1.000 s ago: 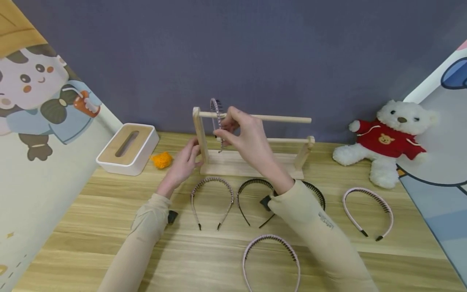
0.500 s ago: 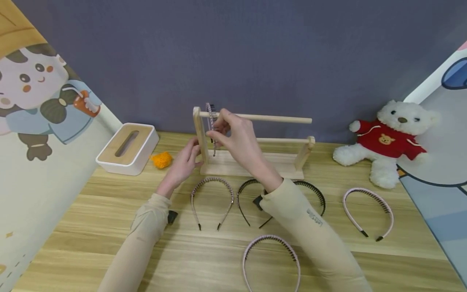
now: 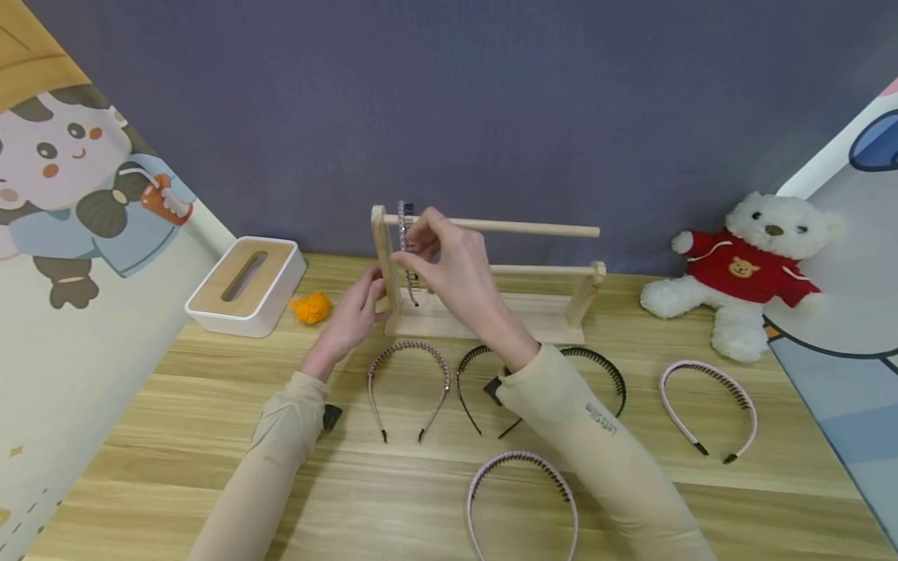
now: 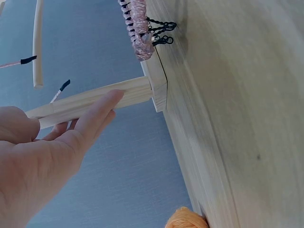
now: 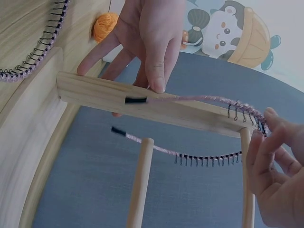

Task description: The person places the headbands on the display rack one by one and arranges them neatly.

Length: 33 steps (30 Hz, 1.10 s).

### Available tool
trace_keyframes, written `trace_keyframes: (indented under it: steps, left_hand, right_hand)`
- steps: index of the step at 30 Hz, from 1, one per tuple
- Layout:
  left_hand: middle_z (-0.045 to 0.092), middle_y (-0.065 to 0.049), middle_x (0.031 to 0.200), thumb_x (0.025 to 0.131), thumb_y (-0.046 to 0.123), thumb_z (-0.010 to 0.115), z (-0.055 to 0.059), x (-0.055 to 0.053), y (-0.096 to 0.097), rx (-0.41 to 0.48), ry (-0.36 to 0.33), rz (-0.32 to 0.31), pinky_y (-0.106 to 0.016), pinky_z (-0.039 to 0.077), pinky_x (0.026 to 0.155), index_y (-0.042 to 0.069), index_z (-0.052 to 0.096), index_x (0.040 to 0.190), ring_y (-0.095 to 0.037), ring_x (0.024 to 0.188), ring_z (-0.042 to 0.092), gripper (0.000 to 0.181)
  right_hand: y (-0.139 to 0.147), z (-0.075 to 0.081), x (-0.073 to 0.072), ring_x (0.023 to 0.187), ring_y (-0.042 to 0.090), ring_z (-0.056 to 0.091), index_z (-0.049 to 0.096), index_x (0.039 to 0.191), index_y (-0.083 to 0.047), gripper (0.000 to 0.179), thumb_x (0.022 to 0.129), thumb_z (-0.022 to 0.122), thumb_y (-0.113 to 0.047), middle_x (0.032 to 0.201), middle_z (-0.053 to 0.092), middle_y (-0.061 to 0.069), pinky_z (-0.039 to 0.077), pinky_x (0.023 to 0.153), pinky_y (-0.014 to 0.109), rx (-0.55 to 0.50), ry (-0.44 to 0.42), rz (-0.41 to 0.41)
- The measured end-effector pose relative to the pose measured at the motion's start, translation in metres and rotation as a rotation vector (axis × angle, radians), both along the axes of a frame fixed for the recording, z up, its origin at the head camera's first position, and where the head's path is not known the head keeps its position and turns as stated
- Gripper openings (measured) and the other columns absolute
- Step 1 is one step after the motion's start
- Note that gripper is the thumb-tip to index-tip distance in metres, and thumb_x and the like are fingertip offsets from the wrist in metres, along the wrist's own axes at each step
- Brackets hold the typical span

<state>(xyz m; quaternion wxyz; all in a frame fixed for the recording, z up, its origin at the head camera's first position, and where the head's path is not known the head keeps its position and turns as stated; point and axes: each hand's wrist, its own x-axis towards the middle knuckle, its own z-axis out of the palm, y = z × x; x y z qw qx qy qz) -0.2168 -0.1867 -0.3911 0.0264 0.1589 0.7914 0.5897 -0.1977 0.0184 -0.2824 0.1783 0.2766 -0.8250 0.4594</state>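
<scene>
My right hand (image 3: 459, 269) pinches a pink beaded headband (image 3: 402, 222) with black comb teeth at the left end of the wooden rack's upper rod (image 3: 540, 228). In the right wrist view the headband (image 5: 204, 98) arches around that rod, both black-tipped ends pointing toward the base. My left hand (image 3: 354, 308) grips the left upright (image 5: 185, 111) of the rack, thumb on one side and fingers on the other. Just in front of the rack lie another pink beaded headband (image 3: 408, 344) and black toothed headbands (image 3: 606, 362), partly hidden by the right forearm.
Two plain pink headbands lie further out, one at the right (image 3: 751, 405) and one near the front (image 3: 472, 499). A white tissue box (image 3: 270, 308) and an orange yarn-like lump (image 3: 311, 308) sit left of the rack. A white teddy bear (image 3: 744, 269) in red sits at the right.
My right hand has moved left along the upper rod with the pink headband, closer to the left upright, and lowered it slightly. My left hand has stayed in place.
</scene>
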Motion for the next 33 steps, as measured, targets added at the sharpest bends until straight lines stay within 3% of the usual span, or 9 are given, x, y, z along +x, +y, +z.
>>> trace_keyframes:
  steps: [3, 11, 20, 29, 33]
  left_hand:
    - [0.039, -0.029, 0.162, 0.119, 0.017, 0.026, 0.000, 0.000, 0.000, 0.003, 0.000, -0.007, -0.059, 0.057, 0.106, -0.002, 0.032, 0.162, -0.049, 0.149, 0.041, 0.047]
    - [0.037, -0.029, 0.163, 0.120, 0.018, 0.027, -0.001, 0.000, 0.000, 0.000, -0.003, -0.005, -0.058, 0.056, 0.107, -0.001, 0.031, 0.164, -0.050, 0.150, 0.039, 0.048]
    - [0.037, -0.030, 0.162, 0.120, 0.018, 0.027, -0.001, 0.000, 0.000, -0.023, 0.001, 0.002, -0.055, 0.057, 0.107, -0.004, 0.030, 0.163, -0.050, 0.149, 0.041, 0.048]
    - [0.041, -0.032, 0.159, 0.120, 0.016, 0.028, -0.002, 0.000, 0.000, -0.040, 0.016, 0.023, -0.052, 0.060, 0.105, -0.006, 0.032, 0.161, -0.051, 0.146, 0.044, 0.047]
    - [0.043, -0.032, 0.157, 0.120, 0.015, 0.029, -0.001, 0.000, 0.000, -0.041, 0.018, 0.025, -0.051, 0.060, 0.104, -0.007, 0.034, 0.159, -0.050, 0.145, 0.046, 0.045]
  right_hand:
    - [0.002, 0.001, 0.001, 0.078, 0.017, 0.070, 0.068, 0.108, -0.001, 0.028, 0.093, 0.087, -0.015, 0.094, 0.076, 0.009, 0.062, 0.068, 0.025, 0.001, 0.020, -0.012]
    - [0.010, 0.000, 0.005, 0.079, 0.018, 0.072, 0.065, 0.119, 0.000, 0.032, 0.099, 0.081, -0.019, 0.095, 0.077, 0.009, 0.061, 0.066, 0.029, 0.003, 0.018, -0.028]
    - [0.034, -0.003, 0.019, 0.087, 0.019, 0.072, 0.070, 0.116, -0.002, 0.016, 0.105, 0.074, -0.013, 0.102, 0.076, 0.007, 0.065, 0.080, 0.034, -0.012, 0.048, -0.059]
    - [0.066, -0.004, 0.046, 0.089, 0.016, 0.074, 0.073, 0.119, -0.005, 0.017, 0.105, 0.073, -0.014, 0.105, 0.078, 0.005, 0.066, 0.064, 0.031, 0.020, 0.027, -0.073]
    - [0.079, -0.005, 0.059, 0.093, 0.016, 0.074, 0.074, 0.119, -0.006, 0.017, 0.104, 0.075, -0.014, 0.106, 0.078, 0.004, 0.066, 0.064, 0.029, 0.047, 0.002, -0.087]
